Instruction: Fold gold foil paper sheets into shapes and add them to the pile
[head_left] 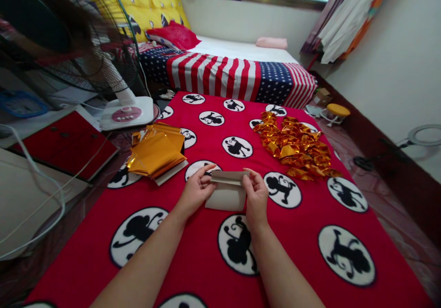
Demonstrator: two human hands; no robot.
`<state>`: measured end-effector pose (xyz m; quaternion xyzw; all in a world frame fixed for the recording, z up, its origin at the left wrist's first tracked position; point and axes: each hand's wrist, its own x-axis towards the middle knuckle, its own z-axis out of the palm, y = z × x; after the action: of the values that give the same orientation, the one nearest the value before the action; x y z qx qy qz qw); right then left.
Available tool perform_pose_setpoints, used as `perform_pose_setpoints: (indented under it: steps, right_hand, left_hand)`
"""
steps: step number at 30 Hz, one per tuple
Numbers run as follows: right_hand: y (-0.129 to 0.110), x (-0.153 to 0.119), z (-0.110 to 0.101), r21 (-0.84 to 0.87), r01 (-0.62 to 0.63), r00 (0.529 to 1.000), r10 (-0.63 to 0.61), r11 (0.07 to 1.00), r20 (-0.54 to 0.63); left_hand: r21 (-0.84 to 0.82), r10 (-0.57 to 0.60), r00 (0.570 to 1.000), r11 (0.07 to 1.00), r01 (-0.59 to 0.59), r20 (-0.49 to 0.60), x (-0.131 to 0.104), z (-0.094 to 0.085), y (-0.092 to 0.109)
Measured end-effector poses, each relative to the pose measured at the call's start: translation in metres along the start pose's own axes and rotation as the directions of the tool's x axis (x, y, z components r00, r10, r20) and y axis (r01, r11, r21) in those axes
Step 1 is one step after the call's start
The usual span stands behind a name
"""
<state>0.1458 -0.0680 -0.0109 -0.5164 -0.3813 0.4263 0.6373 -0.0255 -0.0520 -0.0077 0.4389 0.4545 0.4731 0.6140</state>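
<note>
Between my two hands is a sheet of paper [225, 197], its dull greyish side showing and its far edge folded over. My left hand [197, 191] pinches the left end of the fold between thumb and fingers. At the right end, my right hand [255, 193] grips the same fold, thumb on top. To the left lies a stack of shiny gold foil paper sheets [156, 154], loosely piled. A heap of folded gold foil pieces [292, 145] sits to the right, beyond my right hand.
A red cloth with monkey prints [172, 248] covers the surface under my hands. An electric fan [127, 110] stands at the left beside a red drawer unit [69, 142]. Behind is a bed with a striped and starred cover [220, 76]. A yellow stool [338, 110] stands at the right.
</note>
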Motion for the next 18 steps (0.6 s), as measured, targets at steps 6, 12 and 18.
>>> perform_pose_setpoints:
  steps: [6, 12, 18]
  right_hand:
    - [-0.0021, 0.0003, 0.0019, -0.004, 0.016, 1.0, -0.016, 1.0, 0.019]
    - [0.0005, -0.0017, 0.0028, -0.034, 0.025, 0.998, -0.023, 0.999, 0.055]
    - [0.0002, -0.0023, 0.0006, -0.041, 0.007, 0.997, -0.004, 0.999, 0.075]
  left_hand:
    - [-0.033, 0.002, 1.0, 0.999, -0.002, -0.011, -0.0015, -0.0005, 0.0038]
    - [-0.072, -0.013, 0.999, 0.997, 0.01, -0.037, -0.0013, 0.0014, 0.0042]
    - [-0.043, -0.013, 0.998, 0.999, 0.011, -0.068, 0.0012, 0.001, 0.0004]
